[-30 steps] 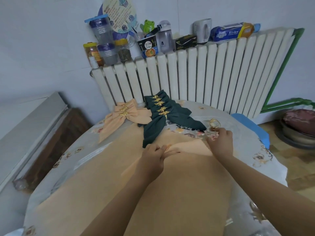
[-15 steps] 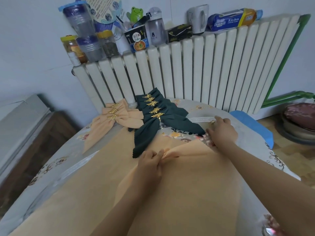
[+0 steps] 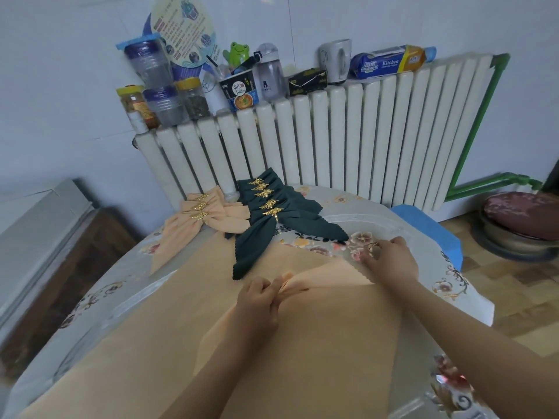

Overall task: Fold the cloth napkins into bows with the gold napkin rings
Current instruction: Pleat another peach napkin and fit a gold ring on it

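Step in hand: gather done, ring pickup under way. Left hand (image 3: 257, 303) pinches the bunched middle of the peach napkin (image 3: 302, 343), which lies spread on the table (image 3: 423, 237) right in front of the person. Right hand (image 3: 388, 260), fingers curled, is at the gold napkin ring (image 3: 372, 246) just beyond the napkin's far right edge. Looks like fingertips are on the ring, but I cannot tell if it is properly gripped or only touched.

Finished work sits beyond the napkin, toward the radiator (image 3: 332, 140): dark green bows (image 3: 272, 213) in a row with gold leaf rings, peach bows (image 3: 208, 213) to their left.

Next move, my read: bring the ring to the pinched middle and thread the gathered cloth through without letting the pleats slip. The left pinch has to hold tight and narrow enough to pass the ring.

Readable text: blue-and-yellow roll pack (image 3: 393, 60) on top of the radiator says "Kitchen". The noodle cup (image 3: 240, 92) carries print I cannot read. The round fan (image 3: 181, 34) on the wall is too blurred to read.
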